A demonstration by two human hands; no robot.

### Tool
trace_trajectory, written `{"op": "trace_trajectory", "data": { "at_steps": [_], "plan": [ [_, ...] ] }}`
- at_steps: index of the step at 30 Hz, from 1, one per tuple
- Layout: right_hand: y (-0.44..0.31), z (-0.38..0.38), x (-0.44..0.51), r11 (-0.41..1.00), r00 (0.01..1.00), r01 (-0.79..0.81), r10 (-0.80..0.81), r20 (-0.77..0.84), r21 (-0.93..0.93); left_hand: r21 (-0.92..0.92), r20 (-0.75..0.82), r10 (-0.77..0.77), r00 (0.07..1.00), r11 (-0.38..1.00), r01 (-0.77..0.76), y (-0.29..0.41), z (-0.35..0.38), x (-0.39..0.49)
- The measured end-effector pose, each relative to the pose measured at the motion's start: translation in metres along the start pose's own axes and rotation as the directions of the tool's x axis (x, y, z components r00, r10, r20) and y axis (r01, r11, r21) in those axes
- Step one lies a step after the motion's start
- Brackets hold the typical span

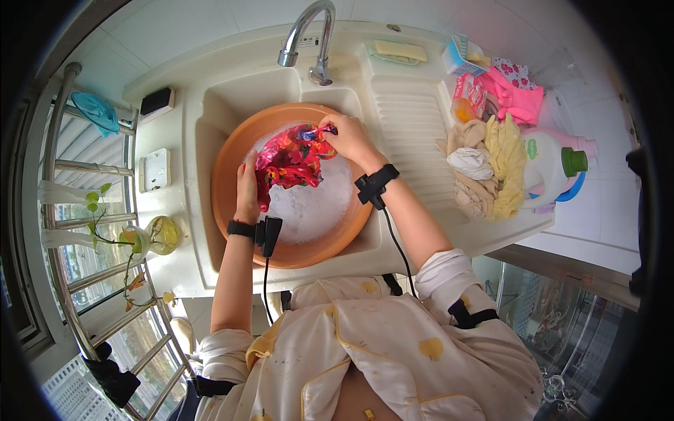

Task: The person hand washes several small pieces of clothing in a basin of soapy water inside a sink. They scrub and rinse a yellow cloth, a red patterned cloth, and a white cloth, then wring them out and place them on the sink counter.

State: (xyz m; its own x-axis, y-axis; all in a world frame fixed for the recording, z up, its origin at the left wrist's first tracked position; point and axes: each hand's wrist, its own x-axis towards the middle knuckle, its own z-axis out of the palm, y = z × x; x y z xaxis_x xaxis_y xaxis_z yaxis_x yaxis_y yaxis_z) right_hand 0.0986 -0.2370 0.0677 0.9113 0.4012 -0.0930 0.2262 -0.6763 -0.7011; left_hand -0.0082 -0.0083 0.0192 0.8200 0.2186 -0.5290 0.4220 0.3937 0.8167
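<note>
A red floral cloth [295,158] is stretched between my two hands above an orange plastic basin [226,200]. My left hand [247,187] grips its left side near the basin's left wall. At the upper right, my right hand [350,137] pinches a bunched corner of the fabric. White suds [321,210] cover the water below. The basin sits in the bowl of a cream laundry sink [216,102]. Whether the cloth's lower folds touch the water I cannot tell.
A chrome faucet [310,31] arches behind the basin. To the right, a ribbed washboard [410,121] borders wet clothes [474,163], a detergent bottle [542,163], pink gloves [513,97] and a soap bar [398,51]. A glass vase [163,235] with a trailing plant stands left, beside metal rails [95,166].
</note>
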Motion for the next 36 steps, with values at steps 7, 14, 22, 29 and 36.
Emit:
{"op": "trace_trajectory", "data": {
  "at_steps": [7,14,22,29,36],
  "plan": [
    [0.044,0.159,0.034,0.945,0.987,-0.068,0.111,0.117,-0.32,-0.179,-0.065,-0.436,0.898,0.89,0.419,-0.086,-0.064,0.033],
    [-0.024,0.177,0.017,0.769,0.893,-0.167,-0.148,0.425,0.617,-0.467,-0.002,-0.314,0.95,0.84,0.276,-0.102,-0.058,0.055],
    [-0.025,0.145,0.033,0.963,0.984,0.18,-0.172,0.056,-0.2,-0.552,0.152,-0.26,0.953,0.778,0.301,-0.107,-0.022,0.03],
    [0.042,0.177,0.035,0.6,0.803,0.577,-0.292,0.52,-0.554,-0.53,-0.338,-0.486,0.806,0.806,0.263,-0.139,-0.051,0.038],
    [0.014,0.187,0.057,0.993,0.897,0.061,-0.011,0.443,-0.099,-0.691,-0.008,-0.517,0.856,0.621,0.369,-0.119,-0.021,0.035]
  ]
}}
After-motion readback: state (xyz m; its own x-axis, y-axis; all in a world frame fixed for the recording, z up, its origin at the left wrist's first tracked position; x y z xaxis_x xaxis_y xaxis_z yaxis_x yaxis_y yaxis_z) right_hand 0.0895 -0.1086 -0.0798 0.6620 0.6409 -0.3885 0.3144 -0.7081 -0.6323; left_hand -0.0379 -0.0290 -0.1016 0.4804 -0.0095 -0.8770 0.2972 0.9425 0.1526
